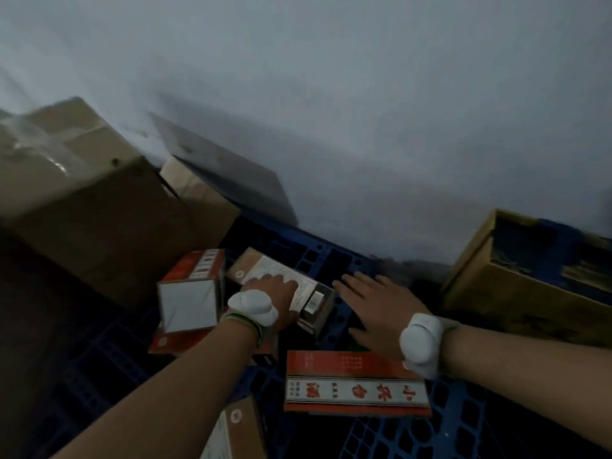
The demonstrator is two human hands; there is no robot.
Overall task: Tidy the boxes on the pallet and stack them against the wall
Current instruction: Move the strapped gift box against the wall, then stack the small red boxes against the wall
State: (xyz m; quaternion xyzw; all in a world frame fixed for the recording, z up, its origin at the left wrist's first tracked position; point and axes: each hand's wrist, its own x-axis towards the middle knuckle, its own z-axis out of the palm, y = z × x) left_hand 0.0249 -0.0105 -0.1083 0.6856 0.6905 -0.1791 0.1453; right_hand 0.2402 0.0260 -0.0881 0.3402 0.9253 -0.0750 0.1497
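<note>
Several small red and brown cartons lie scattered on the blue plastic pallet (pixel 331 260). My left hand (pixel 275 293) rests on top of a long brown carton with a white label (pixel 261 270), fingers curled over its near side. My right hand (pixel 374 303) hovers flat just right of that carton's end, fingers spread, holding nothing. A red carton with a white end (pixel 188 293) stands left of my left hand. Another red carton with a white band (pixel 354 382) lies flat in front of my right wrist. The pale wall (pixel 364 111) rises behind the pallet.
A large brown cardboard box (pixel 76 193) sits at the left against the wall, with a smaller brown box (pixel 195 190) behind it. An open cardboard box (pixel 530 276) stands at the right. One more brown carton (pixel 238 429) lies at the bottom edge.
</note>
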